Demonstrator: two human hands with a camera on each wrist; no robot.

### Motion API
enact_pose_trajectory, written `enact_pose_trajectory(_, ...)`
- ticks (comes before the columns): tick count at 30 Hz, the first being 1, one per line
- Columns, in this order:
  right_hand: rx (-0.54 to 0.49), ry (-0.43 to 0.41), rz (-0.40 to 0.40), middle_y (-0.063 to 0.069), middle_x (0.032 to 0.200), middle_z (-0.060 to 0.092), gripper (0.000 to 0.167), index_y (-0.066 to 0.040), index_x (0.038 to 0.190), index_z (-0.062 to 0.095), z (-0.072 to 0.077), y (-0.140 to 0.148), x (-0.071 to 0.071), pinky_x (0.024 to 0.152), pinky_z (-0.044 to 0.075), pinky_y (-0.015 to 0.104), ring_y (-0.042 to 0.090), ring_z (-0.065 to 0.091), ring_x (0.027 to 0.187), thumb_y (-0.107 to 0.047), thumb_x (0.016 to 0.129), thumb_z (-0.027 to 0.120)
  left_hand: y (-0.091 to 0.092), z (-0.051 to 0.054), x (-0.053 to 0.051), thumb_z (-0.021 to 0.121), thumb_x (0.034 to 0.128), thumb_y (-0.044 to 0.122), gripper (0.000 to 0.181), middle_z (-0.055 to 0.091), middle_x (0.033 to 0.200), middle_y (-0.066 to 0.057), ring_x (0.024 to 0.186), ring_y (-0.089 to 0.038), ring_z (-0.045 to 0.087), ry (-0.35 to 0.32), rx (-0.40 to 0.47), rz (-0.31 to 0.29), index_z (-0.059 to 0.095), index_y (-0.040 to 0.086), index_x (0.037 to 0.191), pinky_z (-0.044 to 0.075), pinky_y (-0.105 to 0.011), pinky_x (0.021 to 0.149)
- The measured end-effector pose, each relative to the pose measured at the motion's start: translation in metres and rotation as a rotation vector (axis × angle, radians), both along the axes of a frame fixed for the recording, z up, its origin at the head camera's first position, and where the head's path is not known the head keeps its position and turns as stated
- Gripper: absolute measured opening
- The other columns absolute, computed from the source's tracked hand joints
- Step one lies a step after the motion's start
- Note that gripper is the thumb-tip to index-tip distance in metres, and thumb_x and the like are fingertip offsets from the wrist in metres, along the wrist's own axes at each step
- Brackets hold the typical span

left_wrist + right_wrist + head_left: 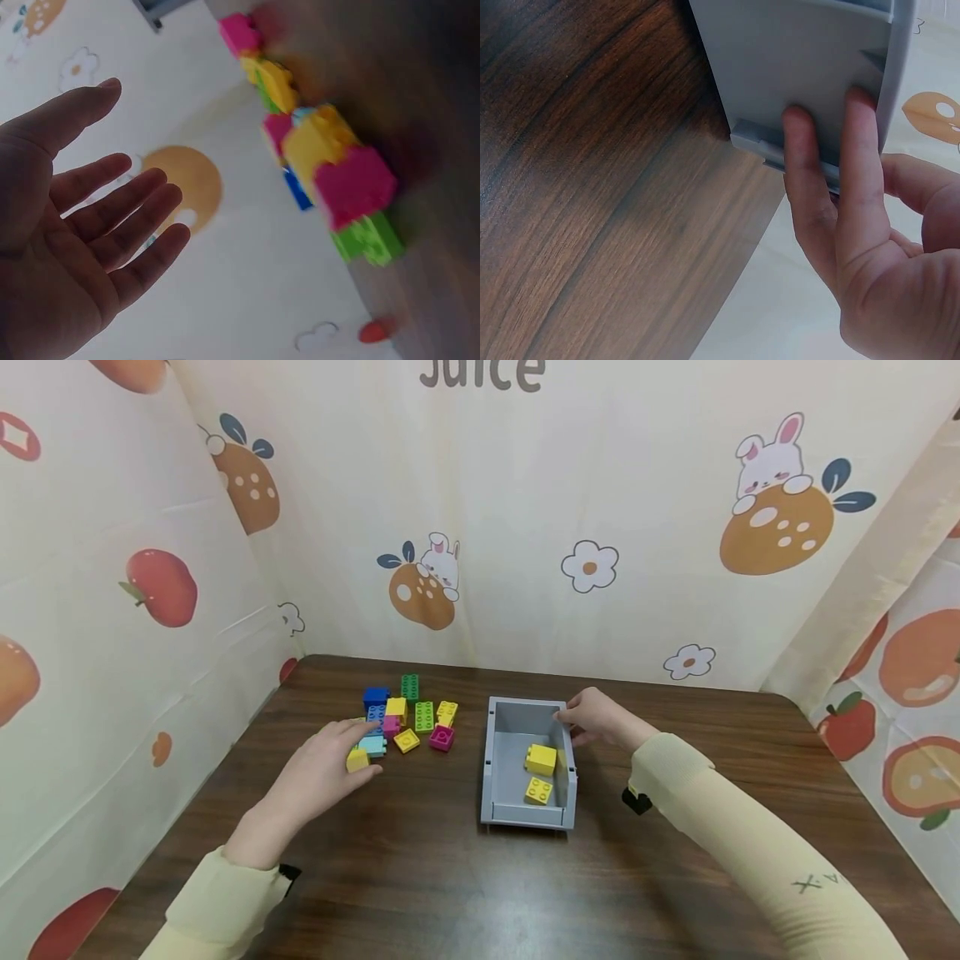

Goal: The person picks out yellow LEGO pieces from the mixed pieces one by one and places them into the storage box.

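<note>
My left hand (322, 768) hovers over the near-left side of a cluster of toy building bricks, fingers loosely bent. In the left wrist view the palm holds nothing, and a magenta brick (356, 187) lies beyond the fingertips. Closest to this hand in the head view is a yellow brick (357, 760), partly hidden by its fingers. My right hand (600, 714) grips the far right corner of a grey bin (510, 768). In the right wrist view, two fingers (859, 150) press the bin's outer wall, with the thumb at its rim. Two yellow bricks (540, 759) lie inside.
Blue, green, magenta, light-blue and yellow bricks, such as a green brick (424, 717), lie on the dark wooden table (420, 877), left of the bin. A printed curtain (510, 510) hangs behind the table and along both sides.
</note>
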State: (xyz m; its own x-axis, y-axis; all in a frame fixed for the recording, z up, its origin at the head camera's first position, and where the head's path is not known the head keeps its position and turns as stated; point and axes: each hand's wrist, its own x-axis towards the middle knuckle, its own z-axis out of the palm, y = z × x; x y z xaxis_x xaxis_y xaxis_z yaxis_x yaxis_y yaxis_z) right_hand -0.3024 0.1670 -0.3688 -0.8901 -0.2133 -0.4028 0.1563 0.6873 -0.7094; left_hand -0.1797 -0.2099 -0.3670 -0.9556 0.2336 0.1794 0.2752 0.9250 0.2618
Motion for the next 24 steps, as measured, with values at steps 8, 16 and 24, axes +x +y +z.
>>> enact_pose_trajectory(8,-0.001,-0.003,-0.001,0.018,0.098,0.062,0.03,0.009,0.113,0.06,0.001,0.0,0.0,0.07,0.058,0.032,0.018,0.062,0.073,-0.014,0.095,0.055,-0.018,-0.013,0.0,0.081,0.0739,0.027,0.059,0.06,0.121,-0.021,0.114,-0.04,0.053,-0.02,-0.023,0.036,0.06,0.003,0.123,0.045,-0.058,0.091)
enact_pose_trajectory(16,-0.021,-0.007,-0.006,0.019,0.096,0.063,0.029,0.01,0.112,0.061,-0.003,0.001,-0.002,0.067,0.058,0.031,0.019,0.063,0.074,-0.013,0.095,0.056,-0.026,-0.027,-0.007,0.081,0.074,0.025,0.056,0.06,0.121,-0.022,0.114,-0.041,0.054,-0.046,-0.034,0.015,0.061,0.001,0.12,0.044,-0.059,0.093)
enact_pose_trajectory(24,-0.012,-0.01,-0.01,0.021,0.098,0.063,0.031,0.01,0.114,0.06,-0.003,0.001,-0.002,0.07,0.058,0.033,0.019,0.063,0.074,-0.014,0.095,0.056,-0.03,-0.038,-0.017,0.082,0.0727,0.024,0.054,0.061,0.118,-0.021,0.112,-0.041,0.055,-0.052,-0.059,-0.004,0.063,0.001,0.117,0.045,-0.058,0.092)
